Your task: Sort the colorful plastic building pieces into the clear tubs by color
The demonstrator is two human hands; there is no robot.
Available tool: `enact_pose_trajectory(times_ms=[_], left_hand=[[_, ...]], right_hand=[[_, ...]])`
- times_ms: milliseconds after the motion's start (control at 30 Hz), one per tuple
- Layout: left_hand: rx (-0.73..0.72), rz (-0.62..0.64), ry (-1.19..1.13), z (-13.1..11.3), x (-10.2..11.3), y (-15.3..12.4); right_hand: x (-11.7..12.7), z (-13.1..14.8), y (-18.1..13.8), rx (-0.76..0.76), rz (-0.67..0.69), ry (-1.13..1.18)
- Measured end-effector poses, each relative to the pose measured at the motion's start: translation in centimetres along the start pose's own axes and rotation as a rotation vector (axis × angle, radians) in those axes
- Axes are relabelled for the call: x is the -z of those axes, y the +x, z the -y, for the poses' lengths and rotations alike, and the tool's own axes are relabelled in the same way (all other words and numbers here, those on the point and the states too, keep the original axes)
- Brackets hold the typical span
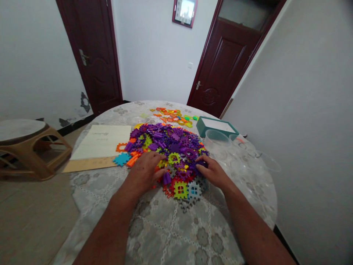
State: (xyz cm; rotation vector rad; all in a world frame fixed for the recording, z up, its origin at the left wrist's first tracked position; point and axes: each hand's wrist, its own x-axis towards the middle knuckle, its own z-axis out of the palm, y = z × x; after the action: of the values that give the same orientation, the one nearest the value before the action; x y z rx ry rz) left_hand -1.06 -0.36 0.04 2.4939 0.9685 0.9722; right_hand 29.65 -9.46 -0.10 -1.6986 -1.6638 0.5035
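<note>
A heap of plastic building pieces, mostly purple with some lime, orange, red and grey, lies on the table before me. My left hand rests at the heap's left front, thumb and fingers apart, with loose pieces around the fingertips. On the other side, my right hand has its thumb and fingers closed round a dark purple piece, partly hidden by them. Between the hands are a lime square window piece, a pale grey window piece and a small purple piece. A blue gear-edged piece sits left of my left hand.
Behind the heap is a smaller spread of orange and yellow pieces. A green-and-white box and a clear plastic tub stand at right. Paper sheets lie at left on the patterned tablecloth. A stool stands beyond.
</note>
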Motion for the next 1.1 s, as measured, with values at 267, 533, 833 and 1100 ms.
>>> enact_pose_trajectory(times_ms=[267,533,833,1100], left_hand=[[-0.054,0.154,0.132,-0.1,-0.5,-0.3],[-0.079,0.188,0.129,0.6,-1.0,-0.5],[-0.126,0.197,0.122,0.4,-0.6,-0.2],[-0.073,0.239,0.111,0.5,-0.5,-0.1]], right_hand=[[1.5,1.1,-1.0,0.085,0.172,0.075],[-1.5,2.6,-1.4,0.195,0.202,-0.135],[-0.7,1.7,-1.0,0.106,0.134,-0.057],[-0.4,1.5,-0.2,-0.064,0.039,0.273]])
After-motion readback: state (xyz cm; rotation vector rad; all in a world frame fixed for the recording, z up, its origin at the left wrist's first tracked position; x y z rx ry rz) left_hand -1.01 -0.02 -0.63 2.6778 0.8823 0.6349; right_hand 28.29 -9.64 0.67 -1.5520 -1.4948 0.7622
